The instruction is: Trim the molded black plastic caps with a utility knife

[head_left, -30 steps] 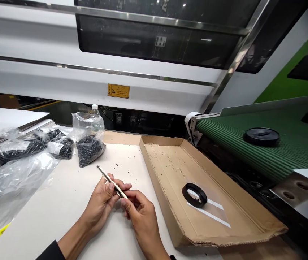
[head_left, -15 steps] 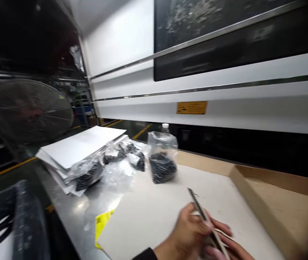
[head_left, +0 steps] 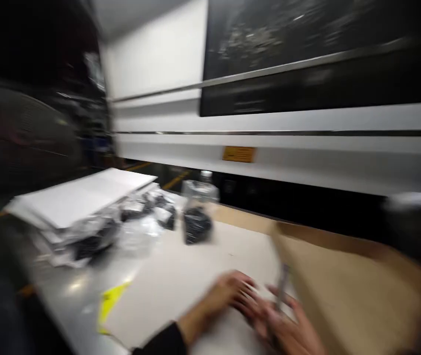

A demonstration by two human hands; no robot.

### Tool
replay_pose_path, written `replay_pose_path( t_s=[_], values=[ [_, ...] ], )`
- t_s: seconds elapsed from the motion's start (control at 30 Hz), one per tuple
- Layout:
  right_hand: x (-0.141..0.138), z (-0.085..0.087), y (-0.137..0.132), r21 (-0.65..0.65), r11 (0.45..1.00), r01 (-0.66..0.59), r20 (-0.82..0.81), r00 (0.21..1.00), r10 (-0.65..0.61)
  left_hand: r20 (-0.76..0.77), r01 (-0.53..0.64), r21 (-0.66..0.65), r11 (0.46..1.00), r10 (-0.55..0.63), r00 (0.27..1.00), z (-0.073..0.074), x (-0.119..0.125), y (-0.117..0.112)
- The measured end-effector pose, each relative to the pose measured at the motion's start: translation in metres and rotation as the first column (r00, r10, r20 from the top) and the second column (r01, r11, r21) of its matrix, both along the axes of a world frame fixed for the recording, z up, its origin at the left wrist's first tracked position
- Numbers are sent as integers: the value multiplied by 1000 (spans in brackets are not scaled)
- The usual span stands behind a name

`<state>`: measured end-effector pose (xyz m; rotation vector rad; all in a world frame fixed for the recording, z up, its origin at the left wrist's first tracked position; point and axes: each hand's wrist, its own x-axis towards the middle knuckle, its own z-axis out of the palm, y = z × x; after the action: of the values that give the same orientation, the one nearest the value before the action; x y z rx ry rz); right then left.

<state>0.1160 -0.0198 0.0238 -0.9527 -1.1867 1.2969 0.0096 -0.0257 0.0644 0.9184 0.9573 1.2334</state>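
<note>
My right hand (head_left: 293, 328) grips a slim grey strip-like tool (head_left: 283, 285), which points up and away; blur hides its exact kind. Beside it, my left hand (head_left: 232, 296) reaches in from the left with bent fingers close to the right hand. Motion smears those fingers, so whether they hold anything cannot be made out. Both hands are over a pale cardboard sheet (head_left: 180, 276) on the metal table. Farther back on the sheet stands a clear plastic bag (head_left: 197, 224) with black contents.
An open brown cardboard box (head_left: 354, 291) is on the right. On the left lie stacked white sheets (head_left: 80, 195) and several clear bags with black contents (head_left: 95, 236). A yellow label (head_left: 111, 303) shows under the sheet's edge. Behind the bag stands a capped bottle (head_left: 206, 176).
The view has swung right, bringing more of the box in. My left hand has moved off the grey tool, which is now more upright in my right hand.
</note>
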Motion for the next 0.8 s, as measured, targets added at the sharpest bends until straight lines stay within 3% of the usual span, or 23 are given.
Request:
replay_pose_path(
  t_s=[0.1,0.17,0.27,0.33,0.4,0.53,0.63,0.73,0.8],
  values=[
    [51,19,-24,20,1000,-22,-168,985,25,78,19,33,999,-21,997,-18,-1,-2],
    [69,32,-27,26,1000,5,-143,990,-1,96,86,38,996,-89,991,-35,-3,8],
    [102,55,-22,122,986,118,113,985,-132,74,146,44,988,-149,986,-46,-5,13],
    [133,70,-16,208,956,207,371,888,-272,32,168,61,984,-170,985,-45,-6,7],
    [169,78,-5,229,941,251,524,783,-336,-5,185,75,980,-185,983,-43,-7,2],
    [229,72,18,140,943,302,753,586,-300,-2,204,62,977,-204,979,-46,-10,3],
    [247,60,24,58,936,346,863,455,-222,30,196,35,980,-197,980,-52,-12,8],
    [245,57,24,26,921,388,892,407,-196,49,180,17,984,-180,982,-59,-13,13],
    [237,65,22,34,911,412,868,440,-231,61,173,8,985,-173,983,-64,-14,16]
  ],
)
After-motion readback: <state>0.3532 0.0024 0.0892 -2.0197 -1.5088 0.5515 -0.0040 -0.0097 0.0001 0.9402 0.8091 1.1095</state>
